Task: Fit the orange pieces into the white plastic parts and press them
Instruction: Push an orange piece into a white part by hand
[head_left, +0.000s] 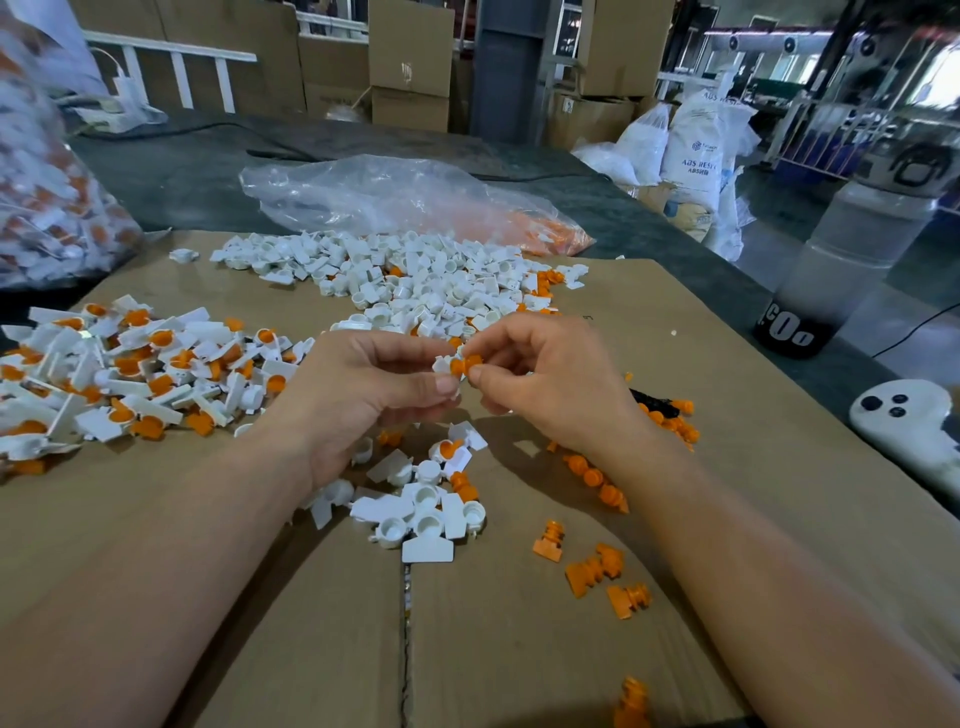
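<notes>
My left hand (363, 389) pinches a small white plastic part (442, 365) between thumb and fingers above the cardboard. My right hand (545, 384) pinches an orange piece (465, 365) that sits against that white part. Below my hands lie a few loose white parts (426, 512). Loose orange pieces (597, 569) lie near my right forearm. A heap of white parts with orange pieces in them (130, 374) lies at the left. A big heap of plain white parts (405, 275) lies behind my hands.
A cardboard sheet (727, 415) covers the table. A clear plastic bag (395, 197) with orange pieces lies behind the heap, and another full bag (47, 197) stands far left. A bottle (826, 280) and a white controller (909, 421) sit at the right.
</notes>
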